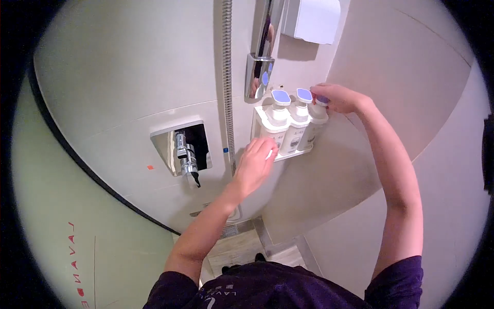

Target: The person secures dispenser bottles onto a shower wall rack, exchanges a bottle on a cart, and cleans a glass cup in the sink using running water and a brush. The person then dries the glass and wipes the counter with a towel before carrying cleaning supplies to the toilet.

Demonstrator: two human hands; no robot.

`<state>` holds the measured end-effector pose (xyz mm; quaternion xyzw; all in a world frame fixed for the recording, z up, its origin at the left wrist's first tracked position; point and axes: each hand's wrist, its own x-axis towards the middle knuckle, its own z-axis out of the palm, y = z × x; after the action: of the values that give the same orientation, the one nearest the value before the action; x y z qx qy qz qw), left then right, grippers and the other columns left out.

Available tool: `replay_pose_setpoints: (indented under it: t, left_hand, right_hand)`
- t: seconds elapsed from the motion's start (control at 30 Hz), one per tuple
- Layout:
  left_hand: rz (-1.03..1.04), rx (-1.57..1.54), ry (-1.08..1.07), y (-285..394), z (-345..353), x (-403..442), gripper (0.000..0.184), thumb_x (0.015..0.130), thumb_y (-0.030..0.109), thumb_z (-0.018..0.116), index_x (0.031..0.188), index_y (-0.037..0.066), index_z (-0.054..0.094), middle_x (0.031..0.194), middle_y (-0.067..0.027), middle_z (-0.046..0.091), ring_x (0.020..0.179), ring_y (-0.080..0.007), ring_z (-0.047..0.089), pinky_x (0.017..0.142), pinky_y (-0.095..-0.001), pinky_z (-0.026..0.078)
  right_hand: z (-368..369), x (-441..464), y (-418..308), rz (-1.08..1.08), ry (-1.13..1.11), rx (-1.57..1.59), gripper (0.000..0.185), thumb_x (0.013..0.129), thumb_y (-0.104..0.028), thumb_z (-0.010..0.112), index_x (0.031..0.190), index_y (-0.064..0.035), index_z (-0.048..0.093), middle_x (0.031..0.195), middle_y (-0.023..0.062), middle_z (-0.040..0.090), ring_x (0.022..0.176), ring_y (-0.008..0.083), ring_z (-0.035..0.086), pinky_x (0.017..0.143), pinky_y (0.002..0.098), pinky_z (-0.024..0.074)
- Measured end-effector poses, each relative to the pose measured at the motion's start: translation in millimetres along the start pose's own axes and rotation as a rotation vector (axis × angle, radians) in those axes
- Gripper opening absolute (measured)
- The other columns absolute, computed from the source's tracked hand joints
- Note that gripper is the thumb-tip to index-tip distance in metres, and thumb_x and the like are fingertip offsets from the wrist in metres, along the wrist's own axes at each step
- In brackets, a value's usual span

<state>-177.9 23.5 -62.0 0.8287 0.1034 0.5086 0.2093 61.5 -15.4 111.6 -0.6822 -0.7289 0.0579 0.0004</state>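
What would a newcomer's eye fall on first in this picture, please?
Probably the three white pump bottles in the wall rack, the right hand at the rightmost pump and the left hand near the leftmost bottle. Next, the red lettering at the picture's lower left.

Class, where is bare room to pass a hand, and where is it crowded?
Bare wall lies left of the hose, above the tap, and side wall right of the white box. Crowded: the rack, where three bottles stand side by side, the left hand at its front and the right hand at the rightmost pump.
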Motion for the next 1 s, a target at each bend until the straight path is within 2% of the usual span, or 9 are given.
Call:
replay_pose_setpoints:
  t: [0.1,0.2,0.3,0.4,0.5,0.7,0.8,0.93,1.0]
  left_hand:
    - [-0.088,-0.044,-0.023,-2,-4,-6,0.008,0.089,0.007,0.046,0.089,0.000,0.051,0.084,-0.0129,0.054,0.080,-0.0290,0.053,0.075,-0.0358,0.043]
    - [-0.153,-0.109,-0.044,-4,-7,-10,0.012,0.091,0.008,0.042,0.089,0.000,0.051,0.084,-0.0135,0.054,0.080,-0.0269,0.054,0.076,-0.0348,0.043]
    - [-0.213,-0.135,-0.071,-1,-8,-10,0.015,0.093,0.009,0.040,0.089,0.000,0.052,0.083,-0.0135,0.054,0.080,-0.0252,0.054,0.077,-0.0334,0.043]
    - [-0.212,-0.158,-0.083,-2,-10,-10,0.018,0.093,0.010,0.039,0.089,-0.001,0.052,0.083,-0.0130,0.053,0.079,-0.0242,0.053,0.077,-0.0324,0.043]
    - [-0.250,-0.173,-0.103,-3,-7,-9,0.020,0.094,0.011,0.038,0.088,-0.001,0.052,0.083,-0.0123,0.053,0.079,-0.0230,0.053,0.077,-0.0316,0.043]
    - [-0.254,-0.202,-0.072,-5,-5,-12,0.022,0.095,0.013,0.037,0.087,-0.001,0.052,0.080,-0.0108,0.054,0.077,-0.0201,0.053,0.075,-0.0304,0.043]
    - [-0.351,-0.295,-0.096,-5,-7,-13,0.022,0.095,0.015,0.038,0.085,0.000,0.051,0.076,-0.0103,0.055,0.071,-0.0191,0.054,0.071,-0.0297,0.044]
    - [-0.426,-0.176,-0.180,12,-23,-9,0.019,0.095,0.017,0.041,0.090,0.000,0.048,0.072,-0.0111,0.054,0.063,-0.0187,0.053,0.065,-0.0301,0.045]
    - [-0.454,-0.148,-0.217,23,-31,-4,0.014,0.093,0.015,0.046,0.098,0.003,0.044,0.077,-0.0171,0.057,0.068,-0.0314,0.057,0.063,-0.0378,0.046]
  right_hand:
    - [-2,1,5,0.007,-0.035,0.031,0.034,0.069,0.015,0.043,0.095,-0.0063,0.049,0.103,0.0075,0.052,0.103,0.0229,0.047,0.089,0.0345,0.0397]
    - [-3,5,11,0.084,-0.086,0.048,0.038,0.067,0.015,0.043,0.096,-0.0072,0.053,0.105,0.0069,0.051,0.101,0.0231,0.046,0.093,0.0335,0.0363]
    - [-4,-4,12,-0.104,0.094,0.136,0.036,0.072,0.012,0.043,0.098,-0.0073,0.056,0.108,0.0077,0.054,0.101,0.0223,0.049,0.089,0.0328,0.0402]
    - [-20,-10,-14,0.101,0.074,0.235,0.031,0.080,0.004,0.046,0.106,-0.0069,0.057,0.111,0.0105,0.058,0.101,0.0228,0.053,0.085,0.0341,0.0448]
    - [-8,-7,-14,0.247,0.189,0.020,0.029,0.085,-0.005,0.051,0.114,-0.0069,0.055,0.108,0.0120,0.061,0.098,0.0235,0.057,0.080,0.0363,0.0479]
    - [2,-5,-2,0.029,0.188,0.053,0.036,0.084,-0.006,0.055,0.119,-0.0085,0.053,0.107,0.0123,0.061,0.097,0.0250,0.057,0.086,0.0363,0.0450]
    - [-6,-9,-7,-0.019,0.138,0.077,0.039,0.082,-0.006,0.057,0.121,-0.0094,0.052,0.116,0.0142,0.057,0.103,0.0295,0.055,0.088,0.0362,0.0455]
    - [-2,-16,-11,-0.146,0.446,0.077,0.033,0.081,-0.006,0.060,0.113,-0.0080,0.056,0.105,0.0112,0.060,0.092,0.0241,0.058,0.080,0.0344,0.0473]
    - [-11,-38,-57,-0.138,0.585,0.128,0.029,0.080,-0.006,0.061,0.109,-0.0065,0.059,0.094,0.0077,0.061,0.082,0.0184,0.057,0.074,0.0326,0.0477]
